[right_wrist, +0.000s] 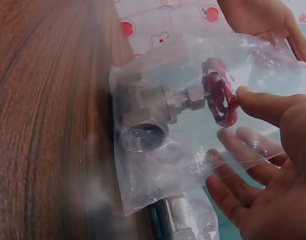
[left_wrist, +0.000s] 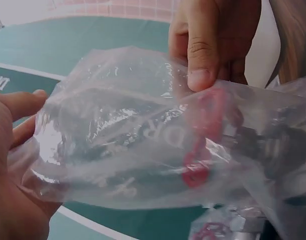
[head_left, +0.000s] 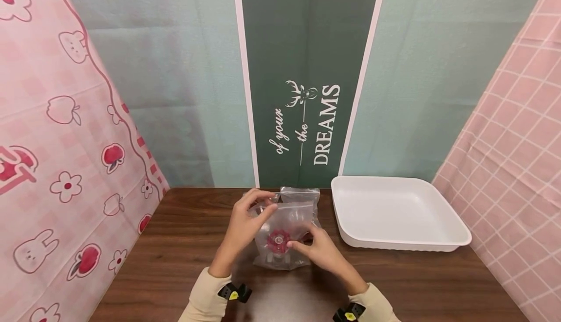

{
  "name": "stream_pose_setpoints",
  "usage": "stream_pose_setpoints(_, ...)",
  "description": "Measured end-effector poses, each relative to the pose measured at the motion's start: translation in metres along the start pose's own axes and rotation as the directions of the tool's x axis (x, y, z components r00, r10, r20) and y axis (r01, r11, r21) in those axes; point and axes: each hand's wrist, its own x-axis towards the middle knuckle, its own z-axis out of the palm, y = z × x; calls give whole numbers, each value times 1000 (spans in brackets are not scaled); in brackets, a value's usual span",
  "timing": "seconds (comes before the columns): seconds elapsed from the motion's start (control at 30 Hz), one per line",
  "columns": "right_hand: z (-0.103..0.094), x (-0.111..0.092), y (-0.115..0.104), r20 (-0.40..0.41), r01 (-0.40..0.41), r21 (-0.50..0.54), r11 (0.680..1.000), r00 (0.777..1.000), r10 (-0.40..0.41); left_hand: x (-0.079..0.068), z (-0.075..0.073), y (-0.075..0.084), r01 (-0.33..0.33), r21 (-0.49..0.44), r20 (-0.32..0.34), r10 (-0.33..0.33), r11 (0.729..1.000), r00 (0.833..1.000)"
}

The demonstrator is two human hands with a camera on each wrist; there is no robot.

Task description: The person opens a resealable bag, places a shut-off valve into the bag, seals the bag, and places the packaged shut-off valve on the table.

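A clear zip bag (head_left: pixel 291 215) stands upright on the wooden table, holding a metal valve (right_wrist: pixel 145 107) with a red handwheel (head_left: pixel 278 241). My left hand (head_left: pixel 243 222) holds the bag's upper left edge, thumb in front and fingers behind. Lower on the right side, my right hand (head_left: pixel 322 251) grips the bag near the handwheel. Its thumb presses the wheel through the plastic, while its other fingers lie behind the bag in the right wrist view. The valve's threaded opening faces the right wrist camera. Just behind stands a second clear bag (head_left: pixel 300 194), partly hidden by the first.
A white tray (head_left: pixel 401 241) stands at the back right of the wooden table (head_left: pixel 175 258). In the right wrist view, a metal fitting (right_wrist: pixel 178 215) shows in the bag behind. Green cloth (head_left: pixel 302 44) hangs behind, with pink cloths on both sides.
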Motion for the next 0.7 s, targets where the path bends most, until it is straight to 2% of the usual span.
stream_pose_setpoints(0.17,0,2,2,-10,-20,10,1000,1000,20,-11,-6,-8,159,-100,31,-157,982,987)
stream_pose_setpoints(0.27,0,2,4,-8,-3,22,1000,1000,4,-23,-11,-16,247,-106,107,-236,963,966)
stream_pose_setpoints(0.33,1,2,6,-7,12,34,999,1000,-12,-32,-13,-22,334,-109,187,-311,936,932)
stream_pose_setpoints(0.43,1,1,7,-5,33,53,998,999,-33,-46,-14,-30,452,-59,306,-415,890,857)
stream_pose_setpoints(0.5,1,0,8,-2,40,55,998,999,-40,-55,-14,-36,493,-1,363,-459,870,811)
stream_pose_setpoints(0.53,1,0,8,-2,42,53,998,999,-42,-59,-13,-38,499,32,385,-472,866,793)
stream_pose_setpoints(0.6,0,-1,7,2,42,46,998,999,-42,-64,-11,-43,484,88,422,-472,871,774)
stream_pose_setpoints(0.7,-1,-3,6,13,51,39,998,999,-51,-69,-8,-49,468,83,473,-448,880,759)
